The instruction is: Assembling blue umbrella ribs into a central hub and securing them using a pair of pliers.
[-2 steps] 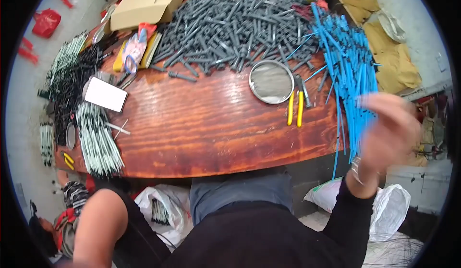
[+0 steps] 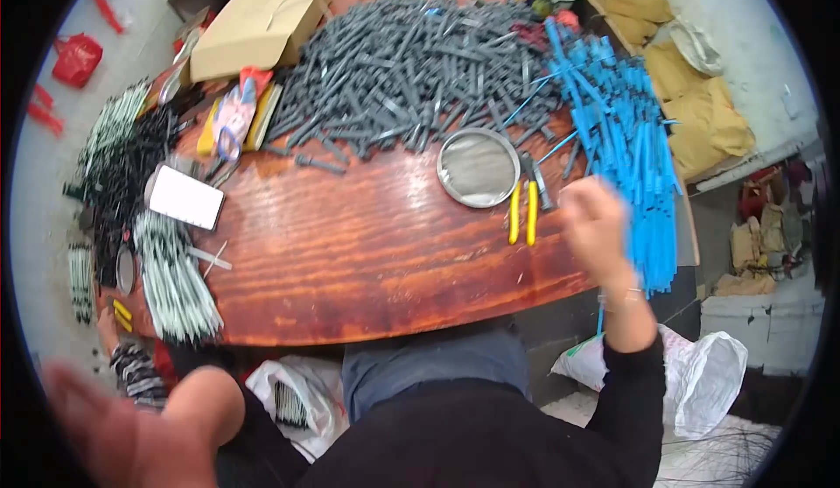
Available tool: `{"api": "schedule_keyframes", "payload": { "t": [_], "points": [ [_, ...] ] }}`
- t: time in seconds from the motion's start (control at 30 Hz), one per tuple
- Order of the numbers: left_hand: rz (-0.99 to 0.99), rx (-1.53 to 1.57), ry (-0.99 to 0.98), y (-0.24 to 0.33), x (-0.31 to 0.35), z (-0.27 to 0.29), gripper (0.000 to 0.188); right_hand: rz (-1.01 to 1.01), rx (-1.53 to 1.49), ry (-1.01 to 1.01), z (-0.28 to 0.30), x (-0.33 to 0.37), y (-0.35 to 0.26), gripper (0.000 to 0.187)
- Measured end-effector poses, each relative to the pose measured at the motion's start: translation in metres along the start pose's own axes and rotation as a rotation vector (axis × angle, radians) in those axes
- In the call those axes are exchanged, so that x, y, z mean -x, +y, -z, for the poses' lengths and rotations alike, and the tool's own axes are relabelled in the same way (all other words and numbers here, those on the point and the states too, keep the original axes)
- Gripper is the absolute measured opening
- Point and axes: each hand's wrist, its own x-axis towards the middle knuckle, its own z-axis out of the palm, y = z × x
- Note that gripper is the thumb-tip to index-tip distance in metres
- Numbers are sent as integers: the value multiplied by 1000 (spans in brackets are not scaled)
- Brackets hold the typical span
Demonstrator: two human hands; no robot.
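Note:
My right hand point(image 2: 598, 230) is over the right part of the table, beside a bundle of long blue plastic strips point(image 2: 632, 160). Its fingers are curled together, and whatever they may hold is hidden. Just left of it lie yellow-handled pliers point(image 2: 523, 217), close to a round sieve-like dish point(image 2: 479, 168). At the lower left, off the table, my left hand point(image 2: 109, 431) is raised and smeared by motion, so its fingers cannot be read. Nearest to it on the table is a bundle of pale green, dark-tipped strips point(image 2: 179, 282).
A large heap of grey plastic plugs point(image 2: 411, 68) covers the far middle. A cardboard box point(image 2: 262, 24), a phone point(image 2: 185, 196) with a white screen and scissors point(image 2: 229, 144) are on the left. Another person's striped sleeve point(image 2: 137, 370) shows at lower left. White sacks point(image 2: 709, 374) stand below the table.
My right hand has moved left, from over the blue strips toward the pliers. My left hand has come up into view at the lower left. The whole view has shifted slightly.

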Motion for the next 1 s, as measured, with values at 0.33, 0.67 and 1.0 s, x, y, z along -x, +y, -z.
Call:
{"api": "schedule_keyframes", "payload": {
  "t": [0.33,0.67,1.0],
  "points": [
    [1116,-26,8,-83,170,-60,19,-218,702,298,26,8,147,9],
    [1072,77,-3,-101,181,-99,15,-413,642,304,36,-23,174,12],
    [509,-329,268,-100,107,-108,36,259,-110,55,-11,-42,-17,10]
  ]
}}
